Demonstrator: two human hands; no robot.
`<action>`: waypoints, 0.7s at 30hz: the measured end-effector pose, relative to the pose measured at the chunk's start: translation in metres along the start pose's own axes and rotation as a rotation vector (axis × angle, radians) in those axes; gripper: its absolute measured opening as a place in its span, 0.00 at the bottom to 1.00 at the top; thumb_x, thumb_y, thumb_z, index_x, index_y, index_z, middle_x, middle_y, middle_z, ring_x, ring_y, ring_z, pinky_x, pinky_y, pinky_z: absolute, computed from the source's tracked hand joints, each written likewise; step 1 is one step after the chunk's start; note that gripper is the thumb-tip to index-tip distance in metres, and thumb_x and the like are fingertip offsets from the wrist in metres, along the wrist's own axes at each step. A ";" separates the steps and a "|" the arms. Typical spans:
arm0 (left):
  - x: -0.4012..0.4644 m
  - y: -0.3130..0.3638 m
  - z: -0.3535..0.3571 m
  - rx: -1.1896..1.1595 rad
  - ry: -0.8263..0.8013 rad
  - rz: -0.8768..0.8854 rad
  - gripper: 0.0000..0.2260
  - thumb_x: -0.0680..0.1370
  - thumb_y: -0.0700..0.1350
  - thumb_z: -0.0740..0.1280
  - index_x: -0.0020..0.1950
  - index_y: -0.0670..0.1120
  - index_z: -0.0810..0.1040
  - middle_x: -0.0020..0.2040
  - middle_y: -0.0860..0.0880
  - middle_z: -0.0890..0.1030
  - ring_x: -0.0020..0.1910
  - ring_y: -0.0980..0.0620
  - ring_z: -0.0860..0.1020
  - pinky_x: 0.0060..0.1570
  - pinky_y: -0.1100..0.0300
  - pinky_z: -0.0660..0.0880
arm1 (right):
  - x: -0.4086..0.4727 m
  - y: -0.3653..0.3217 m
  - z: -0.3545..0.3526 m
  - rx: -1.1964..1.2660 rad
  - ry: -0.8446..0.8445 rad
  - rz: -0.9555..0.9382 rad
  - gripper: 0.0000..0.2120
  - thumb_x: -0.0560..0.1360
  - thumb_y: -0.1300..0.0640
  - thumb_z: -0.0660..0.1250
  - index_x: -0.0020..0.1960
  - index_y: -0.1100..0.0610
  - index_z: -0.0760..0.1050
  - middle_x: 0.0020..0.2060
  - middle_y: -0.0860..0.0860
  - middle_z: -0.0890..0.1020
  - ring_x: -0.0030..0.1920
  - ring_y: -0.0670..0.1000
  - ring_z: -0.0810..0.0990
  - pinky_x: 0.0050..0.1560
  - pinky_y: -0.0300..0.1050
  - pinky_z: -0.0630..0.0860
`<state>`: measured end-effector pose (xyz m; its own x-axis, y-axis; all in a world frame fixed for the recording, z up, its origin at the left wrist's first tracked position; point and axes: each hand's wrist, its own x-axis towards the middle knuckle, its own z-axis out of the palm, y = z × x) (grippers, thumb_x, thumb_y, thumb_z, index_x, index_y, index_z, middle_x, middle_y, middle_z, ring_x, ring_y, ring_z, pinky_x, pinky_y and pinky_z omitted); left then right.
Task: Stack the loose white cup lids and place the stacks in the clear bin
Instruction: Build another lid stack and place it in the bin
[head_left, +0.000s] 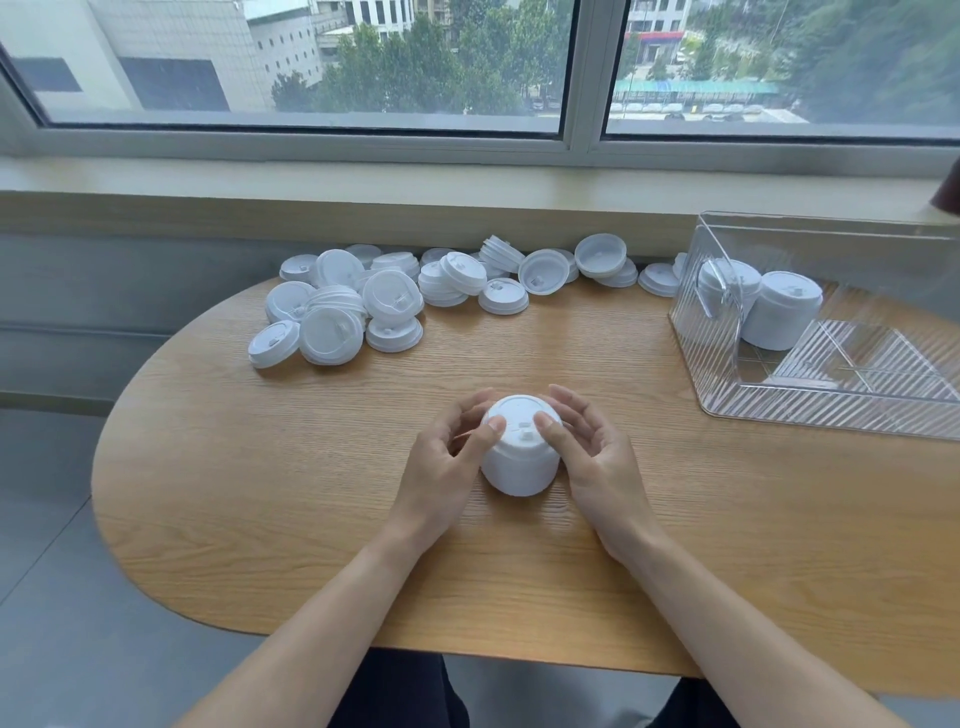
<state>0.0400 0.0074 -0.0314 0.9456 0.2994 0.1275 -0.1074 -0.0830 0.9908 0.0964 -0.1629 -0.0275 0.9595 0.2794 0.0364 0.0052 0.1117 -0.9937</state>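
**Lids squared up before the move to the bin**

Lids nested into one stack (521, 452) stand on the wooden table (727, 545), near its front edge, between both hands. The left hand (447, 467) and right hand (592, 457) cup the stack from either side, thumbs pressing on the top lid, fingers curled round the back; the grip is closed on the stack, though how firmly I cannot tell.

To do this step well, press straight down with both thumbs so the lids seat evenly, then check the sides run flush. Lift it with both hands, low and upright. The clear bin (779, 415) sits at the right and already holds two stacks (769, 312), with free floor in front of them. Many loose lids (374, 301) remain heaped by the window.
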 end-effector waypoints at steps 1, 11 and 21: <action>0.003 -0.001 -0.002 -0.006 0.019 -0.018 0.21 0.76 0.62 0.68 0.66 0.54 0.80 0.60 0.56 0.85 0.63 0.57 0.81 0.62 0.64 0.76 | 0.003 0.001 -0.001 0.008 0.024 0.006 0.21 0.76 0.46 0.74 0.68 0.49 0.78 0.60 0.44 0.86 0.63 0.43 0.82 0.65 0.41 0.76; 0.075 -0.015 -0.008 0.582 0.130 0.034 0.15 0.80 0.48 0.70 0.66 0.50 0.80 0.60 0.55 0.83 0.56 0.60 0.79 0.58 0.63 0.74 | 0.082 0.011 -0.026 -0.517 0.142 -0.112 0.14 0.82 0.54 0.68 0.67 0.51 0.78 0.60 0.44 0.82 0.59 0.41 0.81 0.62 0.36 0.75; 0.174 -0.031 0.015 0.933 0.111 0.057 0.35 0.75 0.62 0.71 0.78 0.50 0.67 0.76 0.51 0.70 0.76 0.50 0.66 0.76 0.52 0.63 | 0.187 0.015 -0.015 -0.699 0.199 -0.193 0.28 0.74 0.58 0.74 0.72 0.55 0.72 0.62 0.45 0.73 0.64 0.52 0.78 0.68 0.49 0.75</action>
<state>0.2119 0.0481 -0.0408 0.9068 0.3559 0.2260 0.1822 -0.8143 0.5512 0.2801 -0.1231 -0.0374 0.9558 0.1309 0.2634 0.2928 -0.5090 -0.8095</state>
